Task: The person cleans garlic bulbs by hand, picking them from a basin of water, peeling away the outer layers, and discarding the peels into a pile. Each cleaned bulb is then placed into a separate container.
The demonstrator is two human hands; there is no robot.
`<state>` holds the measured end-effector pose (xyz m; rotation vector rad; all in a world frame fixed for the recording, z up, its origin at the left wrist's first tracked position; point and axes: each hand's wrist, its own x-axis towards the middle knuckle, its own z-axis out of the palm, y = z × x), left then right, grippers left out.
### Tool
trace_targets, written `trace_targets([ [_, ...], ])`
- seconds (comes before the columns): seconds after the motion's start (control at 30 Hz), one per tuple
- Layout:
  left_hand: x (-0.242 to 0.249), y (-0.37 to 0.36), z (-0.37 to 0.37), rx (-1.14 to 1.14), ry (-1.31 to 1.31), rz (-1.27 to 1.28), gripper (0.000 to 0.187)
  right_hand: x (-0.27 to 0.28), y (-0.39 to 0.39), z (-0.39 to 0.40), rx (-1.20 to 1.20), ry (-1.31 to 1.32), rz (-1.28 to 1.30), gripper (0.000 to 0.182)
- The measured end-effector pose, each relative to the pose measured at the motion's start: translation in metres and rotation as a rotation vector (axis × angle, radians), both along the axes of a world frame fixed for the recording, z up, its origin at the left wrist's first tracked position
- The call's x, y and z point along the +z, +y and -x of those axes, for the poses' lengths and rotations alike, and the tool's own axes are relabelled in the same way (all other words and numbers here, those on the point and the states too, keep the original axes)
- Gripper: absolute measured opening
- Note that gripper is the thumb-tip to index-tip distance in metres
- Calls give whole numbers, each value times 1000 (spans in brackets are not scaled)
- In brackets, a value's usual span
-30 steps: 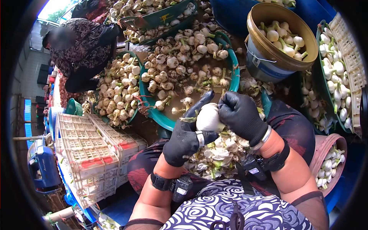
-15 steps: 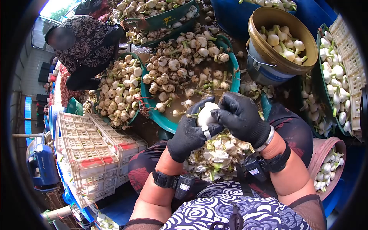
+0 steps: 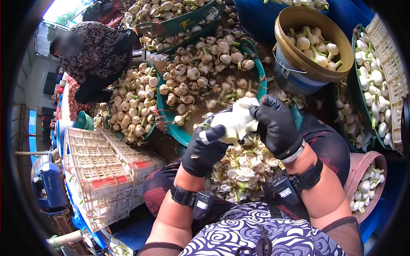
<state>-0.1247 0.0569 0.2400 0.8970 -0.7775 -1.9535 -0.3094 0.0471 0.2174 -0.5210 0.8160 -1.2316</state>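
In front of me, both hands in black gloves are closed on a white garlic bulb [image 3: 234,126] with a wide piece of loose skin stretching toward the right. My left hand [image 3: 203,149] grips it from the left, thumb on top. My right hand [image 3: 279,128] pinches the raised right end of the skin. Part of the bulb is hidden by my fingers and blurred. Below them, a heap of garlic peelings [image 3: 245,170] fills my lap. Just beyond the hands stands a teal tub [image 3: 161,100] of unpeeled, dirt-marked garlic bulbs [image 3: 192,72].
A brown-rimmed bucket [image 3: 284,30] holds peeled bulbs at the upper right. Pale plastic crates [image 3: 100,166] stand at left, and a pink bucket [image 3: 350,177] of garlic lies tilted at right. Another person [image 3: 94,51] sits at the upper left beside more garlic.
My right hand has moved slightly right and my left hand slightly left and down. Between them, the garlic skin is now drawn out into a wide white sheet.
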Motion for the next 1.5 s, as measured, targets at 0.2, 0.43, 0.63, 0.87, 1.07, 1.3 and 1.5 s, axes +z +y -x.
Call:
trace_targets([
  [0.2, -12, -7, -10, 201, -1373, 784, 29, 20, -10, 23, -70, 84, -30, 13],
  [0.43, -23, -9, -9, 144, -13, -52, 41, 4, 18, 18, 863, 1380, 483, 31],
  [0.63, -21, -5, 19, 72, 388, -186, 48, 20, 4, 4, 30, 777, 513, 17],
  [0.87, -28, -10, 23, 61, 566, -300, 48, 1, 0, 19, -253, 908, 360, 13],
  [1.07, -16, -14, 29, 29, 567, -329, 45, 30, 2, 17, -154, 725, 515, 22],
  [1.3, -24, -10, 30, 138, 630, -365, 43, 18, 3, 10, -205, 905, 551, 9],
  [1.5, -23, -15, 31, 212, 491, -355, 54, 13, -2, 22, -174, 410, 218, 9],
])
